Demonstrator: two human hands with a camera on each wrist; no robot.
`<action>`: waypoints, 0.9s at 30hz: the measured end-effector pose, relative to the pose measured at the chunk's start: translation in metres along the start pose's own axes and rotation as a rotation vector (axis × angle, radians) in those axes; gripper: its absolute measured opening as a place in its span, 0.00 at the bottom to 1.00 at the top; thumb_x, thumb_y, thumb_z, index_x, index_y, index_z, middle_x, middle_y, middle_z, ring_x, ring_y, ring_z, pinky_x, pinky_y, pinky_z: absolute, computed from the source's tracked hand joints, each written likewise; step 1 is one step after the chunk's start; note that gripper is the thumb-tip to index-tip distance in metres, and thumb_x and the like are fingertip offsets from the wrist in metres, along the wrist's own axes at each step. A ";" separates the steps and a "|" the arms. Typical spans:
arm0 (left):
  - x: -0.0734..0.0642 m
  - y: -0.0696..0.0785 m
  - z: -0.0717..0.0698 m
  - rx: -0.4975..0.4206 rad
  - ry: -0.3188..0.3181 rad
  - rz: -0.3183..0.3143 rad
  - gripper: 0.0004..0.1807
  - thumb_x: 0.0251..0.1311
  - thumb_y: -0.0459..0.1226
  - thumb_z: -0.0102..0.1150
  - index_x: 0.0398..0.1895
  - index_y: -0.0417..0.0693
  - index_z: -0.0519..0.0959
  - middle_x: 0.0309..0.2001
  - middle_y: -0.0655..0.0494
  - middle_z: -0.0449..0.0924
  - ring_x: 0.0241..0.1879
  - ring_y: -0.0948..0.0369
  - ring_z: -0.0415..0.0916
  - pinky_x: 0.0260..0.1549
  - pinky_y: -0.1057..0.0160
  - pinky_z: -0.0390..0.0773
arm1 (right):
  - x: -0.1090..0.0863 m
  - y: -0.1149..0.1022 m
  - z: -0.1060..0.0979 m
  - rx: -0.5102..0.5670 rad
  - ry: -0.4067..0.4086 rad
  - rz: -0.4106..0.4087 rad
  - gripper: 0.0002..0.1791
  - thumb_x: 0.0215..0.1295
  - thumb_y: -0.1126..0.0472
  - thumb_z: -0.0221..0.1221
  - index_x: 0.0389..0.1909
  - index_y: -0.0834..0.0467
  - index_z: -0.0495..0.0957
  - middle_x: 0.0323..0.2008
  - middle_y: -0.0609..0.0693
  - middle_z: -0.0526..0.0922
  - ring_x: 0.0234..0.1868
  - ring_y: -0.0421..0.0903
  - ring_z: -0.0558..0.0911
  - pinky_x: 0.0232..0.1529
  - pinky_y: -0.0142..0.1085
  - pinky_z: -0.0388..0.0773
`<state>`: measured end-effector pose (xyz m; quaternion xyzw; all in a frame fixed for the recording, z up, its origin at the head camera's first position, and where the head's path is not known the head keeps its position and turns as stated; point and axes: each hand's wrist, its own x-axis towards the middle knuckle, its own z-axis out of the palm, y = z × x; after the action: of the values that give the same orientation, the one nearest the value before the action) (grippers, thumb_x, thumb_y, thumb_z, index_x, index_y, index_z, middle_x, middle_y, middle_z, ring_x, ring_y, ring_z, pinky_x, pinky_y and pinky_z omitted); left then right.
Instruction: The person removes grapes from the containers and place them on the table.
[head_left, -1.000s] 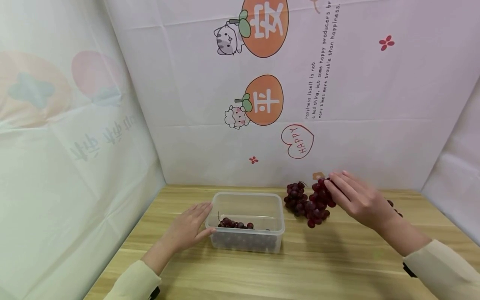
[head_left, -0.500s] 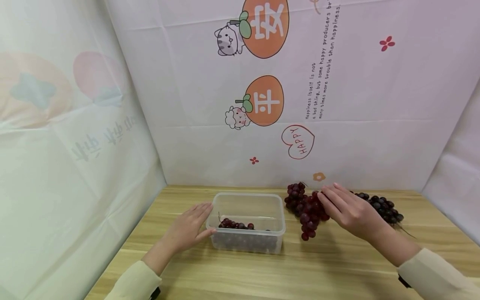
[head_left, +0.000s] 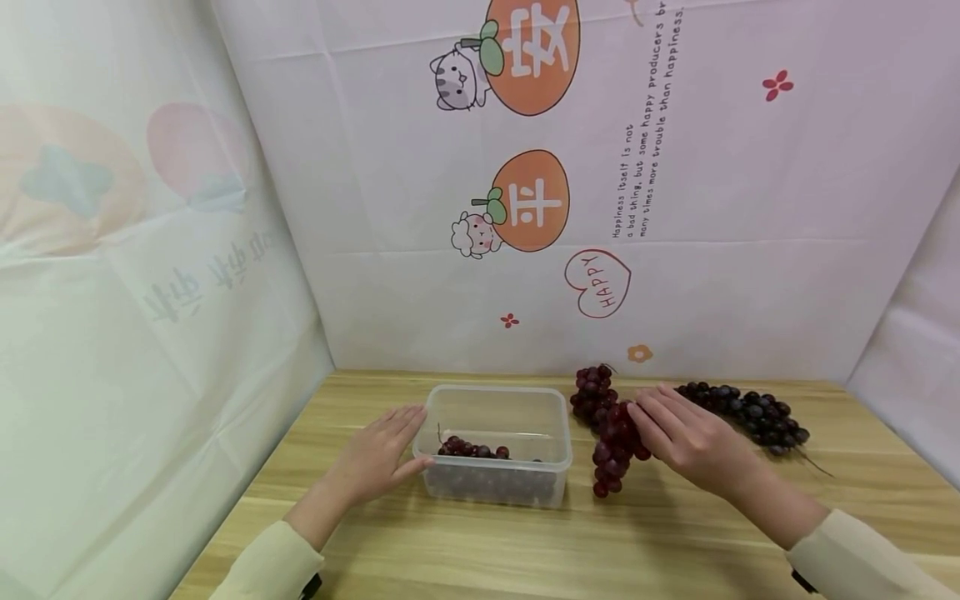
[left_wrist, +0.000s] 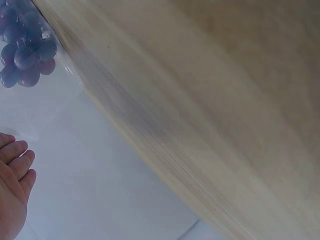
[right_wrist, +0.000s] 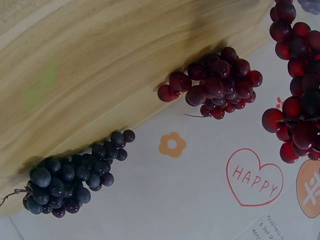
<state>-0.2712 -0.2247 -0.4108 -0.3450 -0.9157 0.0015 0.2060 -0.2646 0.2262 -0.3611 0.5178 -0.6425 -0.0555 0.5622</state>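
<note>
My right hand (head_left: 693, 437) pinches the top of a bunch of red grapes (head_left: 615, 454), which hangs just right of a clear plastic container (head_left: 491, 483). In the right wrist view this bunch (right_wrist: 300, 95) fills the right edge, and the hand is out of sight. My left hand (head_left: 378, 454) rests with extended fingers against the container's left rim. Inside the container lie grapes (head_left: 472, 448), partly hidden by its frosted front wall. The left wrist view shows the left hand (left_wrist: 15, 185) at the lower left, below grapes (left_wrist: 25, 50) seen through plastic.
A second red bunch (head_left: 592, 392) lies behind the held one, near the back cloth (head_left: 420, 333). Farther right, a bunch of black grapes (head_left: 757, 417) lies on the wooden table (head_left: 480, 550), its stem pointing right. A white cloth wall (head_left: 247, 400) stands at the left.
My right hand has moved left and slightly down with the red grapes, toward the container. The black grapes have come into view behind it. My left hand stays at the rim.
</note>
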 end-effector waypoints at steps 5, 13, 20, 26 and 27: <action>0.001 0.000 -0.001 -0.009 -0.006 -0.005 0.42 0.69 0.59 0.45 0.70 0.32 0.62 0.68 0.40 0.64 0.67 0.47 0.62 0.67 0.49 0.60 | -0.004 -0.002 0.002 0.005 0.008 0.015 0.19 0.75 0.69 0.44 0.35 0.74 0.82 0.33 0.68 0.83 0.30 0.60 0.84 0.31 0.52 0.84; 0.000 0.002 -0.003 -0.011 -0.017 -0.015 0.42 0.69 0.59 0.46 0.70 0.33 0.62 0.68 0.40 0.64 0.68 0.48 0.62 0.67 0.49 0.61 | -0.012 -0.006 0.001 0.007 -0.026 0.042 0.19 0.74 0.66 0.45 0.34 0.73 0.82 0.30 0.67 0.83 0.26 0.61 0.84 0.30 0.52 0.84; 0.001 0.002 -0.003 -0.015 -0.014 -0.010 0.42 0.69 0.59 0.46 0.70 0.32 0.62 0.68 0.40 0.64 0.67 0.48 0.62 0.67 0.50 0.61 | -0.018 -0.008 0.000 0.040 -0.022 0.076 0.20 0.73 0.64 0.46 0.31 0.72 0.82 0.29 0.66 0.83 0.25 0.60 0.83 0.29 0.53 0.84; 0.001 0.001 -0.002 -0.018 -0.006 -0.001 0.41 0.69 0.58 0.46 0.69 0.32 0.62 0.68 0.39 0.64 0.67 0.47 0.62 0.66 0.49 0.62 | -0.025 -0.010 0.001 0.086 -0.045 0.115 0.20 0.72 0.62 0.45 0.30 0.71 0.81 0.27 0.63 0.82 0.23 0.57 0.82 0.22 0.48 0.83; 0.001 0.001 -0.002 -0.019 -0.006 0.000 0.41 0.69 0.58 0.46 0.69 0.32 0.62 0.68 0.39 0.64 0.67 0.47 0.62 0.67 0.49 0.62 | -0.027 -0.010 0.001 0.099 -0.050 0.122 0.20 0.71 0.62 0.45 0.29 0.70 0.81 0.27 0.62 0.82 0.22 0.56 0.82 0.21 0.47 0.83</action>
<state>-0.2707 -0.2232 -0.4086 -0.3471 -0.9163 -0.0063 0.1998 -0.2638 0.2402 -0.3862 0.5034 -0.6887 -0.0023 0.5218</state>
